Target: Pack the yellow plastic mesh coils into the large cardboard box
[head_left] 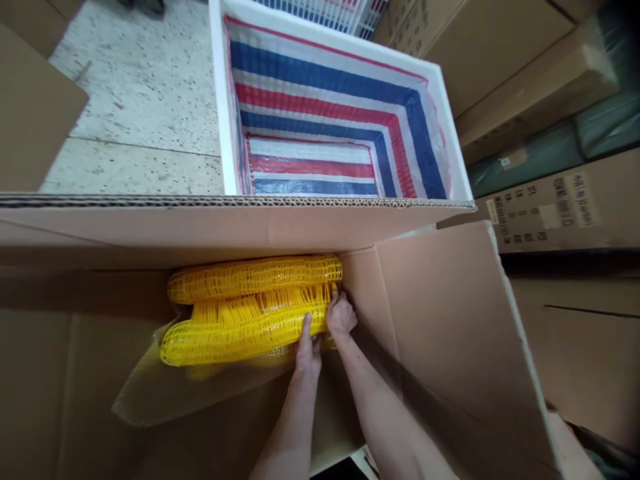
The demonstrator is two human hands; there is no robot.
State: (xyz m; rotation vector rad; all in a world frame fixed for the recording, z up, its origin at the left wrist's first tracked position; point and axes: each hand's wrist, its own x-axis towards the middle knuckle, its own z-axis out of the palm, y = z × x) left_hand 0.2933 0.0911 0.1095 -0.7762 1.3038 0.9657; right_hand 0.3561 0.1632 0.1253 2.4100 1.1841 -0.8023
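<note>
Deep inside a large cardboard box (440, 320) lies a stack of yellow plastic mesh pieces (250, 307) on a sheet of clear wrap. Both my hands reach down to the stack's right end. My left hand (307, 347) lies on the lower bundle with its forefinger stretched along the mesh and the other fingers curled at its edge. My right hand (341, 313) is closed round the end of the bundle, next to the box's right wall.
A white foam bin (220, 100) lined with red, white and blue striped woven sheet stands beyond the box's far flap (225, 223). Speckled floor (140, 100) shows at upper left. Stacked cartons (550, 200) rise on the right. A loose cardboard piece (30, 113) lies at far left.
</note>
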